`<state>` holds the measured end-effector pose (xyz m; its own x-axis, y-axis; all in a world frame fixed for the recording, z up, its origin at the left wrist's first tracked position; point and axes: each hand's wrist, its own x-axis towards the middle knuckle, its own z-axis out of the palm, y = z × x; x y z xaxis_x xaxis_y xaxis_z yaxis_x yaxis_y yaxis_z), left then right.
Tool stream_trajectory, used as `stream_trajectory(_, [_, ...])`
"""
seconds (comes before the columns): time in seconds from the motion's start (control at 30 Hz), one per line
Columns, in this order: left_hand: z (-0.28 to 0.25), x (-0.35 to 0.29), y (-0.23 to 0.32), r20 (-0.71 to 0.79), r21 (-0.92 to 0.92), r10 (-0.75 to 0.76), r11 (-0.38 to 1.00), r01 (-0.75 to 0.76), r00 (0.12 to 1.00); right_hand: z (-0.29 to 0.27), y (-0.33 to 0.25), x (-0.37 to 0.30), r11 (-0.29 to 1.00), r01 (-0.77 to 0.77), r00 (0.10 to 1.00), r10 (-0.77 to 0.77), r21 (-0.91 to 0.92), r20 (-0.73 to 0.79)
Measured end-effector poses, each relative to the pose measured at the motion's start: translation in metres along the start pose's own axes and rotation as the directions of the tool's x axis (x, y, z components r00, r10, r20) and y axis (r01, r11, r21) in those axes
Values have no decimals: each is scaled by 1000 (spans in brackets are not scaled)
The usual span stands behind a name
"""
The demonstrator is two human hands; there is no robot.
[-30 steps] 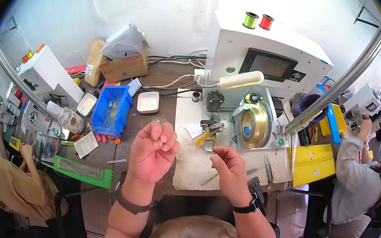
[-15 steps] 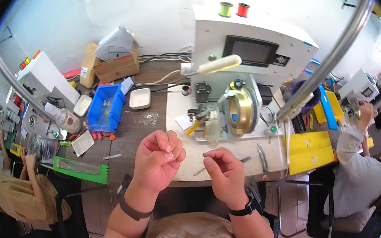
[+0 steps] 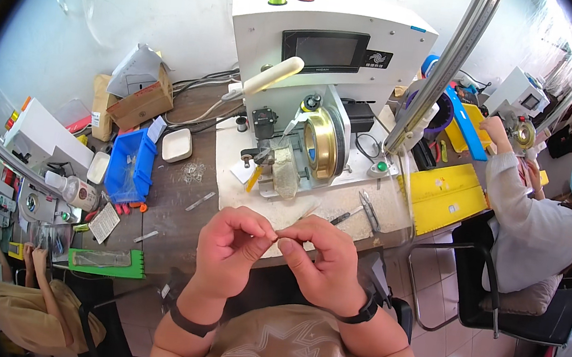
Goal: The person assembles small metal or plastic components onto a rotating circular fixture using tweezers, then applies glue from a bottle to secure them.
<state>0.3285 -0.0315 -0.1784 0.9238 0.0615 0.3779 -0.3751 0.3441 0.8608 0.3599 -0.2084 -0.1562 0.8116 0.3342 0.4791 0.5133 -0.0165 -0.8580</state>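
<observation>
My left hand (image 3: 230,251) and my right hand (image 3: 319,258) meet above the table's front edge, fingertips touching. Each is closed in a pinch of thumb and forefinger. A tiny dark speck seems to sit where the tips meet, too small to name. Just beyond them is the pale work board (image 3: 227,196), with pliers (image 3: 369,213) and a dark-handled tool (image 3: 344,217) lying on its right part. Behind stands a white machine (image 3: 388,22) with a dark screen (image 3: 324,49) and a brass-coloured ring wheel (image 3: 316,145).
Left of the board lie small loose rings (image 3: 193,172), a white dish (image 3: 177,146), a blue bin (image 3: 116,168) and a green tray (image 3: 137,264). A metal post (image 3: 439,76) rises at the right beside a yellow folder-like sheet (image 3: 443,196). One person (image 3: 539,214) sits right, another (image 3: 39,305) left.
My hands have come together from apart, the left turning so its fingertips meet the right's. The view has shifted, so the machine appears further left.
</observation>
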Motion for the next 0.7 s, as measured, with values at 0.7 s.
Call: stream_trajectory(0.7, [-15,-10,-4,-20,244,93,966,-85,995,16,37,-11,875,-369,929,332,312,165])
